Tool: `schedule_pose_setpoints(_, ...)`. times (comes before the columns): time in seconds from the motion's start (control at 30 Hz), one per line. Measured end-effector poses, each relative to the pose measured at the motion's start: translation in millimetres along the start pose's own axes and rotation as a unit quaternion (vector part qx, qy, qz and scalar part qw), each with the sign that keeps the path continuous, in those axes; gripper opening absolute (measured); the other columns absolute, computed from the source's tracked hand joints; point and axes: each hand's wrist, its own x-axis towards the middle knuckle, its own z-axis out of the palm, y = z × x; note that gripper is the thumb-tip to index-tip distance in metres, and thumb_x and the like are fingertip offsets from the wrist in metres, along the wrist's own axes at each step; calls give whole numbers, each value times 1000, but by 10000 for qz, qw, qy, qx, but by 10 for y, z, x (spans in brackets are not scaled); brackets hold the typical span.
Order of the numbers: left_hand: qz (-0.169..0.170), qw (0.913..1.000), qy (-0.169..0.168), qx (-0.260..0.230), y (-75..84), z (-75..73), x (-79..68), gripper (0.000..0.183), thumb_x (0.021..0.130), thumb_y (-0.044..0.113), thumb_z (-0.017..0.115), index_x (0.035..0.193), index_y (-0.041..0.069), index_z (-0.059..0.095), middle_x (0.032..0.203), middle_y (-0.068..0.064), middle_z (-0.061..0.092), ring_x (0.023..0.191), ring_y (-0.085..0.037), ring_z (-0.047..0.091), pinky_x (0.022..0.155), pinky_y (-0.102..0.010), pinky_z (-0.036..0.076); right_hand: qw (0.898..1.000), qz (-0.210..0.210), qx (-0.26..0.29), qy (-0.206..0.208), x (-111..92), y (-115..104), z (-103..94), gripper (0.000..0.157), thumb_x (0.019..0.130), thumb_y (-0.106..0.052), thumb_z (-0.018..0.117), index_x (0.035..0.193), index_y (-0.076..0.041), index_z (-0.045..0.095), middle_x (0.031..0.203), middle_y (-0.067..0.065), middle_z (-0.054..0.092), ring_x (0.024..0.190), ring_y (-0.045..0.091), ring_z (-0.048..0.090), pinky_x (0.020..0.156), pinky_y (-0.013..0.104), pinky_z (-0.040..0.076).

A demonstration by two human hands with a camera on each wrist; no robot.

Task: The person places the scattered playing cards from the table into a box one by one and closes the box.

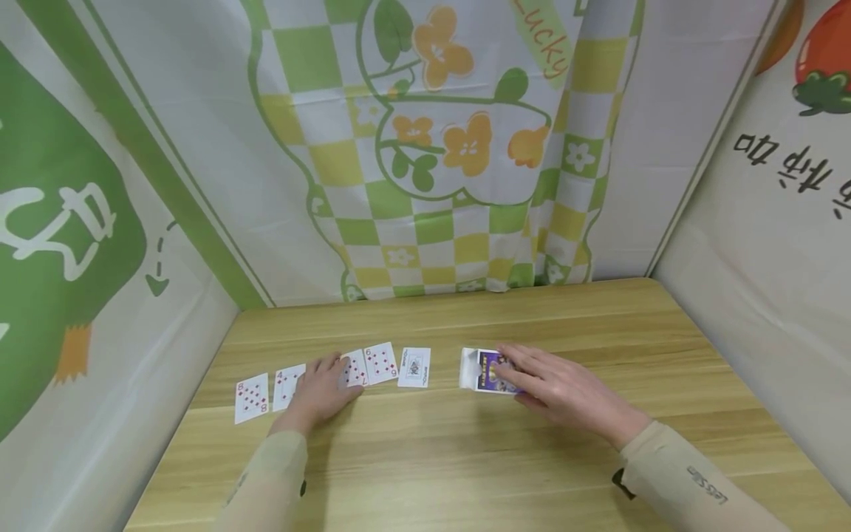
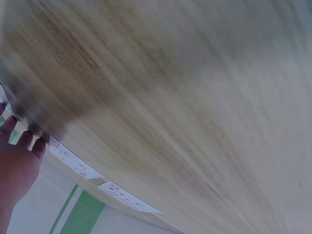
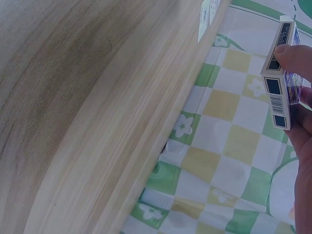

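Several playing cards lie face up in a row on the table. Leftmost is the eight of diamonds (image 1: 251,397), then a four of diamonds (image 1: 284,386) partly hidden by my left hand (image 1: 324,388). That hand lies over the row, fingers stretched forward, its fingertips at the seven of diamonds (image 1: 355,368). Another diamond card (image 1: 381,363) overlaps beside it, and a joker (image 1: 414,368) is the rightmost. In my right hand (image 1: 558,384) is a purple and white card box (image 1: 495,372), gripped between thumb and fingers. Its flap end faces left; the right wrist view shows a barcode on one end.
The wooden table (image 1: 425,458) reaches back to a green and yellow checked curtain (image 1: 425,244). Printed fabric walls stand at the left (image 1: 166,355) and the right (image 1: 744,295).
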Motion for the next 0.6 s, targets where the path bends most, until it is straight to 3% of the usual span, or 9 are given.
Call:
schedule_pose_setpoints(0.13, 0, 10000, 23, 21, 1, -14, -26, 74, 99, 44, 62, 155, 1, 40, 160, -26, 32, 147, -52, 24, 118, -73, 22, 10000, -23, 1, 1, 2, 3, 6, 64, 81, -13, 87, 140, -9, 62, 147, 20, 55, 126, 33, 61, 96, 45, 59)
schedule_pose_setpoints(0.27, -12, 10000, 71, -31, -7, -33, -26, 77, 96, 42, 68, 155, 1, 39, 157, -28, 36, 143, -53, 29, 116, -73, 25, 10000, -25, -1, -5, -3, 7, 0, 42, 102, -25, 64, 141, -10, 61, 148, 20, 55, 127, 33, 61, 96, 44, 59)
schedule_pose_setpoints(0.33, -48, 9999, 51, -80, -3, -51, -30, 80, 93, 41, 71, 155, 2, 39, 156, -28, 37, 142, -55, 30, 115, -74, 26, 10000, -46, -6, 24, -8, 11, 3, 41, 106, -29, 54, 141, -10, 61, 147, 20, 55, 126, 33, 62, 95, 44, 60)
schedule_pose_setpoints(0.5, -253, 9992, -105, -286, 36, -119, -64, 88, 85, 38, 80, 156, 6, 39, 156, -27, 37, 140, -56, 29, 113, -76, 26, 9999, -89, -12, 78, -16, 13, 15, 45, 99, -23, 69, 141, -9, 61, 146, 21, 56, 125, 33, 62, 94, 45, 60)
schedule_pose_setpoints(0.6, -338, 9988, -194, -304, 56, -151, -83, 92, 79, 39, 86, 153, 3, 43, 151, -29, 40, 137, -56, 32, 112, -75, 29, 9999, -93, -15, 71, -14, 10, 18, 43, 101, -25, 65, 141, -9, 61, 146, 21, 56, 125, 33, 62, 95, 45, 60)
